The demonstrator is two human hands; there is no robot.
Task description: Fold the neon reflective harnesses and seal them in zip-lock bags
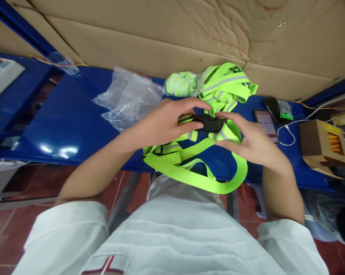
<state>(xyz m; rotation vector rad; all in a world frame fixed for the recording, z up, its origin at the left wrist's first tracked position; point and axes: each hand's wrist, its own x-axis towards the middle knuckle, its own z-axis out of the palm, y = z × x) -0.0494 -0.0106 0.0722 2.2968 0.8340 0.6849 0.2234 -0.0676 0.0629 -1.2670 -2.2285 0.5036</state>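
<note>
A black plastic side-release buckle (209,123) is held over the table between my two hands. Its left end is pinched between the thumb and fingers of my left hand (163,120). On the other side, my right hand (251,143) closes round the buckle's right end and the strap there, index finger above and thumb below. The neon yellow-green reflective strap (186,172) with a grey stripe runs from the buckle in a loop that hangs over the table's front edge. More folds of it lie under my left hand.
Behind my hands lies a heap of reflective straps (225,82), beside a bagged roll (180,84). Clear plastic bags (132,95) are at the left on the blue table (60,118). A phone (266,124), a white cable (288,131) and a cardboard box (317,139) stand right.
</note>
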